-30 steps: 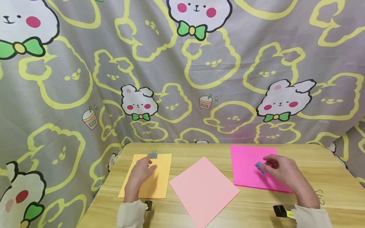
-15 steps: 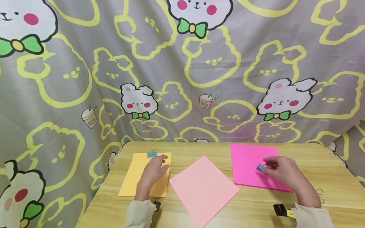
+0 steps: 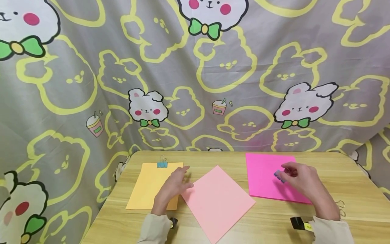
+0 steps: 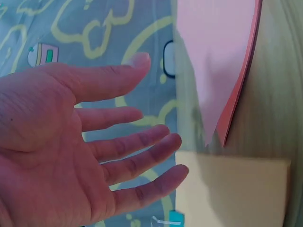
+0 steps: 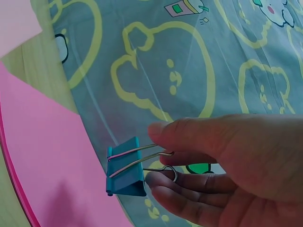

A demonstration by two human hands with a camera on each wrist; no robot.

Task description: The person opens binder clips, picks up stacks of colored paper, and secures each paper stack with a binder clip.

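Note:
My right hand pinches a blue binder clip by its wire handles, above a stack of bright pink paper. The clip's jaws point away from the fingers. My left hand has its fingers spread and holds nothing, as the left wrist view confirms. It hovers between the yellow paper stack and the light pink paper, which lies turned like a diamond. A second blue binder clip sits on the far edge of the yellow stack, handles upright.
The papers lie on a wooden table with a patterned curtain behind it. Wire loops stick out beside my right forearm; the rest is hidden. A black wrist device shows at the right cuff.
My left hand has moved right, away from the clip on the yellow stack, to the light pink paper's left corner. The right hand stays over the bright pink stack, its clip turning slightly.

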